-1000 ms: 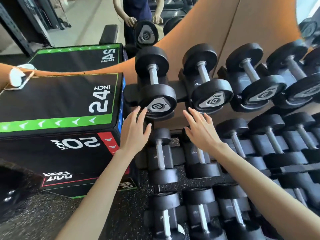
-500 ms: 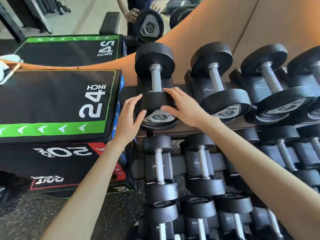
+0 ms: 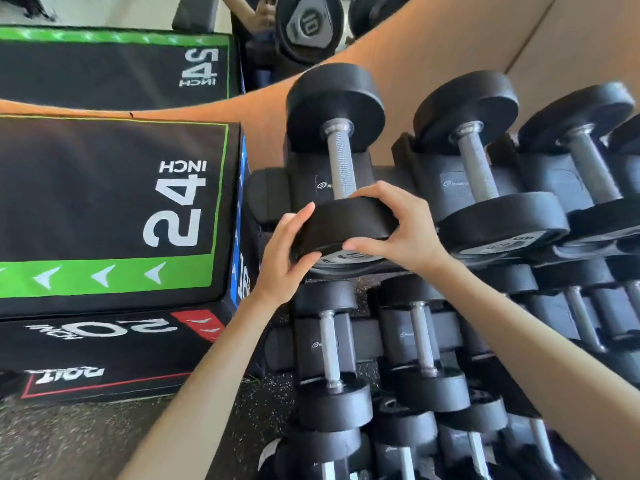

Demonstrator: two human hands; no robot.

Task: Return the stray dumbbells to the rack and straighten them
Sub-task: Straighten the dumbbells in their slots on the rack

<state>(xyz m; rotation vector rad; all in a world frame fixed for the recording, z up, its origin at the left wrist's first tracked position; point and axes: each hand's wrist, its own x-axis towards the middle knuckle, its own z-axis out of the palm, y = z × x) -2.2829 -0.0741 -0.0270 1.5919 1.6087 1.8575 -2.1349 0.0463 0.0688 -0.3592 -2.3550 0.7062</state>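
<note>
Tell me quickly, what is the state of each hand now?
Left hand: curled round the near head of the leftmost top-row dumbbell.
Right hand: grips the same head from the right side.

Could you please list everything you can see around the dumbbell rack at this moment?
End dumbbell: one, black with a steel handle, leftmost on the top tier.
Other dumbbells: many, black, on the top tier to its right and on the lower tiers.
Rack: one, black, right of centre.
Plyo box: one, black with a green band, marked 24 INCH, left of the rack; a similar one shows beyond it.
Floor: dark, speckled, lower left.
Left hand: grips the end dumbbell's near head from the left.
Right hand: grips the same head from the right.
</note>
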